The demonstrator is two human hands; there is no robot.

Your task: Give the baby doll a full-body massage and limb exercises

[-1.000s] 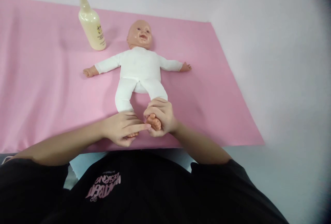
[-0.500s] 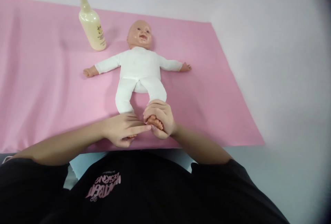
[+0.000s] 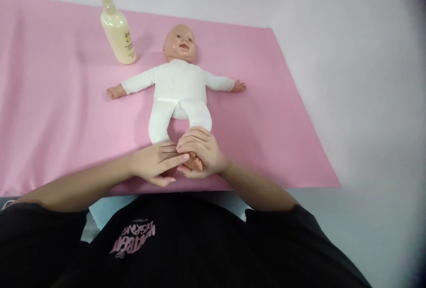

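A baby doll (image 3: 179, 79) in a white suit lies on its back on a pink mat (image 3: 259, 137), arms spread, legs toward me. My right hand (image 3: 204, 152) is wrapped round the foot on the right, whose toes (image 3: 196, 163) show between thumb and fingers. Over the other foot, my left hand (image 3: 158, 163) is curled with its thumb below and its index finger reaching the foot in my right hand. That other foot is mostly hidden. Both hands touch near the mat's front edge.
Behind the doll's arm on the left, a pale yellow pump bottle (image 3: 120, 37) stands on the mat. A pale surface (image 3: 359, 101) lies beyond the mat's right edge. My dark shirt (image 3: 199, 243) fills the bottom.
My right hand has moved a little left with the foot in it, tilting its toes and bringing it closer to my left hand. The left hand's index finger has shifted slightly left and up.
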